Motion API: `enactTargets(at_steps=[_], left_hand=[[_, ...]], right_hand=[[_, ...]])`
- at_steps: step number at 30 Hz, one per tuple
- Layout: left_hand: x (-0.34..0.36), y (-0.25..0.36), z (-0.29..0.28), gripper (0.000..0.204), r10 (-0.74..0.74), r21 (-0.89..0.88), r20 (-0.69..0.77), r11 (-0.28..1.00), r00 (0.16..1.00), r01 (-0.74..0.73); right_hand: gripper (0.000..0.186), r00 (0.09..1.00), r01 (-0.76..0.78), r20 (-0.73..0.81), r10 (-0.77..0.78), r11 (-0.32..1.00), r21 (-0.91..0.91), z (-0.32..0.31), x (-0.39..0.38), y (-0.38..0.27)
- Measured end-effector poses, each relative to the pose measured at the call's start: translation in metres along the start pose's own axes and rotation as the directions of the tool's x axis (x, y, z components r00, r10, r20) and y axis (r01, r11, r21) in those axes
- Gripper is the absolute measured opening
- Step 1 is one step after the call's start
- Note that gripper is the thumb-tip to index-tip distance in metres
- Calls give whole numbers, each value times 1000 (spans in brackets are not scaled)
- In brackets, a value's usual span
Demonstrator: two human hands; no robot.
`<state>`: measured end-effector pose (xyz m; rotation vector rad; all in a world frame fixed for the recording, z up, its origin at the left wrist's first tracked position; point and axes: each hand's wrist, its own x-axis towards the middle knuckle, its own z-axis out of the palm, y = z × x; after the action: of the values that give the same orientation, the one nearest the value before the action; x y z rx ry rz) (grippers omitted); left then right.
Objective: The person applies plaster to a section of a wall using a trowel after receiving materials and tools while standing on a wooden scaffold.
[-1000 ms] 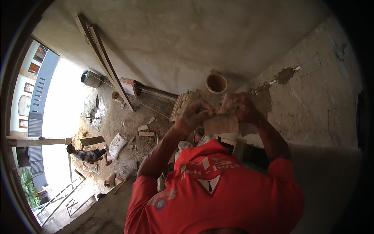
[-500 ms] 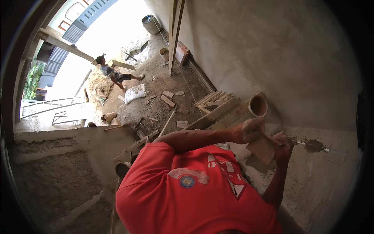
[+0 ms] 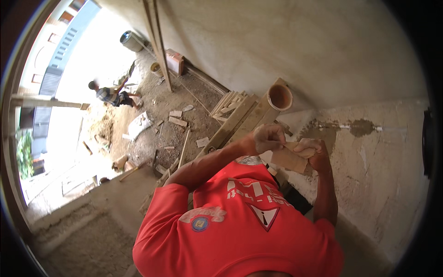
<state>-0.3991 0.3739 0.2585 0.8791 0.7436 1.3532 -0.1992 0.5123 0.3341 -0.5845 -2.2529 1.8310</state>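
Both my hands are raised over my red shirt and grip a flat tan rectangular piece (image 3: 288,159), which looks like paper or board. My left hand (image 3: 267,138) has its fingertips closed on the piece's upper left edge. My right hand (image 3: 314,150) is closed round its right part. Just above sits a round orange-rimmed bucket (image 3: 280,98) on wooden planks (image 3: 244,113). Beside my right hand, the right wall (image 3: 355,171) has a horizontal pipe or channel (image 3: 376,128) with patches of darker mortar (image 3: 361,127).
A co-worker (image 3: 110,94) is on the littered dirt floor (image 3: 194,131) at the left, near a white sack (image 3: 139,124). Tall boards (image 3: 161,55) lean on the back wall near a bucket (image 3: 131,41). A concrete edge (image 3: 92,205) runs below, at lower left.
The view has swung about and back slightly. My hands still hold the tan piece, with fingers shifted on it. The co-worker now has an arm reached out toward a dark tool.
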Motion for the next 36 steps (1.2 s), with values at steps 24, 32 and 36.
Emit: enactTargets(at_steps=[24, 32, 36], left_hand=[[200, -53, 61, 14, 141, 714, 336, 607, 931, -349], [231, -53, 97, 14, -454, 56, 352, 883, 819, 465], [262, -63, 116, 14, -617, 145, 414, 770, 669, 621]], right_hand=[[45, 841, -162, -457, 291, 940, 301, -120, -60, 57], [20, 829, -244, -550, 100, 950, -196, -141, -122, 44], [17, 814, -349, -574, 95, 868, -352, -143, -143, 30]])
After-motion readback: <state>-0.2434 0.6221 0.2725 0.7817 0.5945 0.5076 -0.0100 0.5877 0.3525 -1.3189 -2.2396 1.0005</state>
